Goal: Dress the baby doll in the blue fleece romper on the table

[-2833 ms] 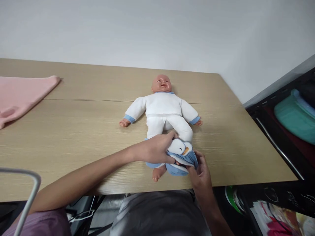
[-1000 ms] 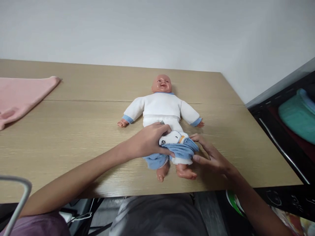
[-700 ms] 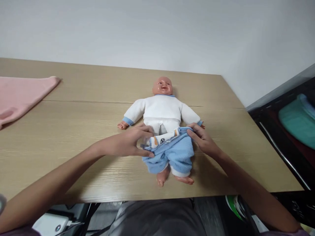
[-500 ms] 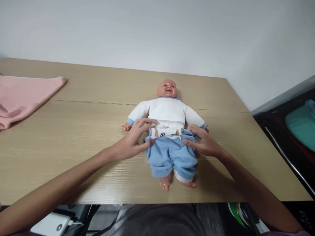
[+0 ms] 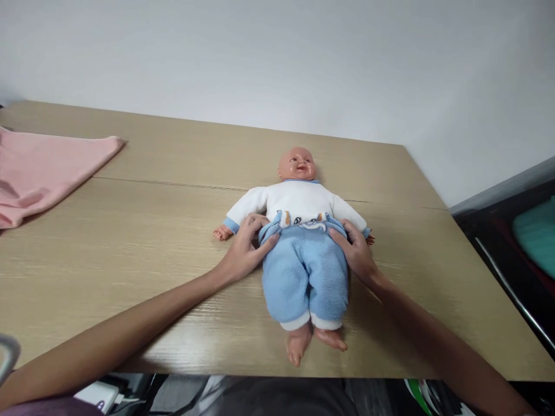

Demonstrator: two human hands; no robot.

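A baby doll (image 5: 299, 164) lies on its back on the table, head away from me and feet near the front edge. It wears a white top (image 5: 300, 199) with blue cuffs and blue fleece trousers (image 5: 288, 277) with white hems. My left hand (image 5: 251, 245) holds the trousers at the waist on the left, thumb on the front and fingers round the side. On the opposite side, my right hand (image 5: 355, 248) grips the waist likewise, its thumb over the cloth. The patterned lower part of the top bunches at the waistband between them.
A pink cloth (image 5: 52, 173) lies at the left of the wooden table (image 5: 151, 231). Behind the table rises a pale wall (image 5: 260, 63). Something teal (image 5: 537, 237) rests on a dark piece of furniture at the right. A white device (image 5: 97, 396) is below the front edge.
Both hands have closed on the trouser waist, and the waistband sits higher over the top. The legs look straighter, with both white hems showing. The view has shifted slightly.
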